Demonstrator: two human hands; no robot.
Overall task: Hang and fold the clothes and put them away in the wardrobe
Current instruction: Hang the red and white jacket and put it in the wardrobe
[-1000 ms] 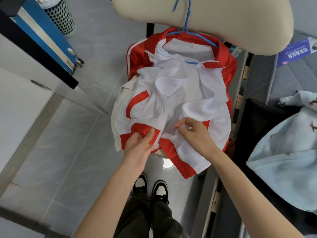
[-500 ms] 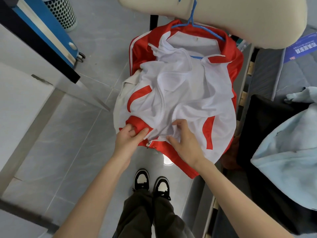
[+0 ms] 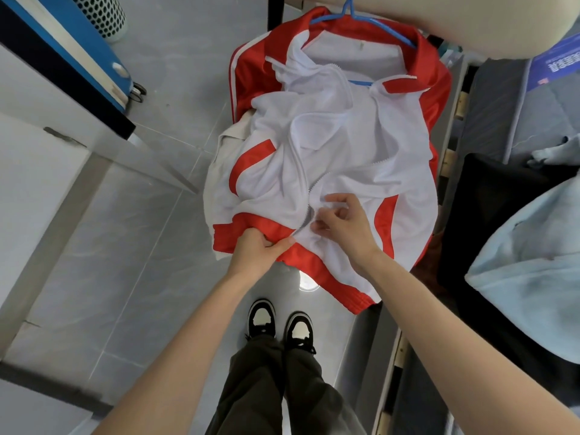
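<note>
Downward from head height onto a grey tiled floor [image 3: 150, 221]. At 11 o'clock, a perforated bin [image 3: 100, 14] just beside a blue-edged board [image 3: 72, 48]; at 9 o'clock, a white cabinet [image 3: 28, 189].

Centre of view, toward 12 o'clock: a red and white jacket [image 3: 361, 142] on a blue hanger [image 3: 373, 23], the hook rising against a cream padded edge [image 3: 455, 20] at 1 o'clock. Collar open, white lining rumpled, red stripes on both front panels, red band along the hem. A beige garment [image 3: 224, 146] peeking out under the jacket's 9 o'clock side.

At the jacket's 7 o'clock, the left hand [image 3: 255, 251] gripping the red hem band: thumb pressed flat on top and pointing toward 3 o'clock, the other fingers curled under the cloth and mostly hidden. Just right of it, the zipper [image 3: 309, 211] running up the middle of the front. Touching that line, the right hand [image 3: 345, 226], fingers bent and drawn together, tips pinching the white cloth beside the zipper, forefinger crooked above the rest. Whether the slider itself sits in the pinch: cannot tell.

At 6 o'clock, 2 black and white shoes [image 3: 279, 324] below the hem, dark trousers [image 3: 266, 381] beneath.

At 3 o'clock, wooden bed slats [image 3: 447, 158], then a black garment [image 3: 502, 199] and, at 4 o'clock, a pale blue garment [image 3: 533, 262]. At 2 o'clock, a blue booklet [image 3: 558, 64] on grey bedding.
</note>
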